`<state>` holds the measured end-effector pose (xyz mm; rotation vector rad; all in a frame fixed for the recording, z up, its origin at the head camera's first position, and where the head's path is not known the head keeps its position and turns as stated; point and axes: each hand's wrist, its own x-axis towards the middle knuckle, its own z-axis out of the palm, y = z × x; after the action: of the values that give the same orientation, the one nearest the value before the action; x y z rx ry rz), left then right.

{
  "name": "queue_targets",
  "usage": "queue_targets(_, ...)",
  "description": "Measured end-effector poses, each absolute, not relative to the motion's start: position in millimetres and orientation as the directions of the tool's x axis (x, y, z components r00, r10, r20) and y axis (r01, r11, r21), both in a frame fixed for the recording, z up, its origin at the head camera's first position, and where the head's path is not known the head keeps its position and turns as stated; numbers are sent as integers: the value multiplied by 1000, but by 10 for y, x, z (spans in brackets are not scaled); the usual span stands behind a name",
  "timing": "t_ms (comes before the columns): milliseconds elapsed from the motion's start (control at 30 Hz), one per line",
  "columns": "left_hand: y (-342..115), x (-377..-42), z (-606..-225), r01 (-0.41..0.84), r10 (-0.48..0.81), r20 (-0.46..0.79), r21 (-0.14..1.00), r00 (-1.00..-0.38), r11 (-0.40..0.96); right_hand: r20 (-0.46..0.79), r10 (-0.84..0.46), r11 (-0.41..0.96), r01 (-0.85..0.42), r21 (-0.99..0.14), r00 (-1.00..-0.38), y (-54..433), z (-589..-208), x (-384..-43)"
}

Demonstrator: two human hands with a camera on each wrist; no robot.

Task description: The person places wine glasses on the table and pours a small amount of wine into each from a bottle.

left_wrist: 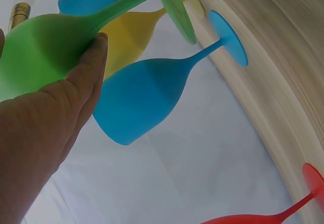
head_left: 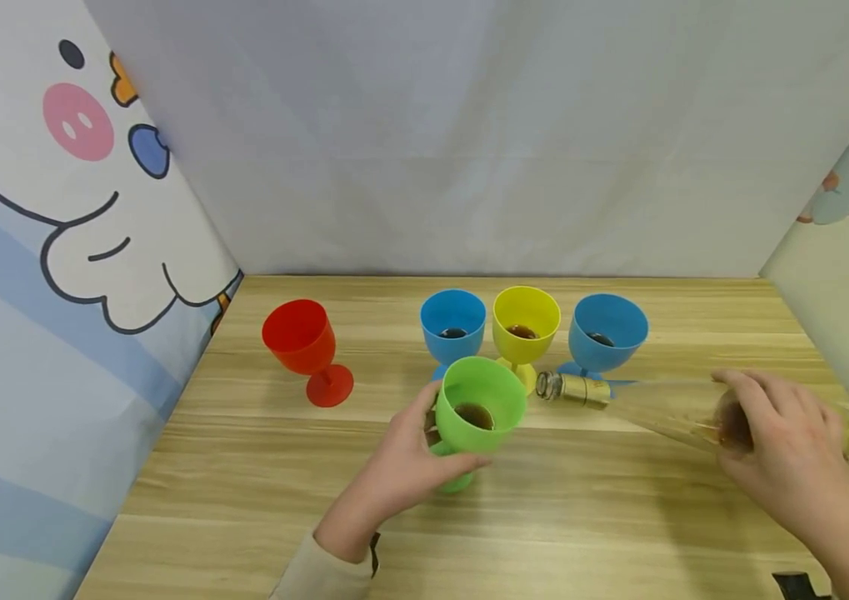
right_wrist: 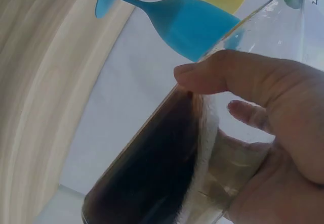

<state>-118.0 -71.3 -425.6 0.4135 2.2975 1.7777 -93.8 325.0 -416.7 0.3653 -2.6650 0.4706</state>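
Note:
My left hand grips the bowl of a green goblet, which holds a little dark liquid. In the left wrist view, fingers lie along the goblet's outside; I cannot tell whether its foot touches the table. My right hand holds a clear glass bottle round its body. The bottle is tipped, its neck pointing left and its mouth a little right of the green rim, apart from it. Dark liquid lies in the bottle's lower part in the right wrist view. No stream shows at the mouth.
Behind the green goblet stand a blue goblet, a yellow goblet and another blue goblet, each with some dark liquid. A red goblet stands apart at the left, no liquid visible inside. Cloth walls surround the wooden table.

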Motion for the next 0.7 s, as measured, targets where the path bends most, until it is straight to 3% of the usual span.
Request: queue_targets(700,-947,-1354,-4355,142,-14,145,983,-989,116,364,-116,837,-289,-465,-924,3372,-4225,-852)
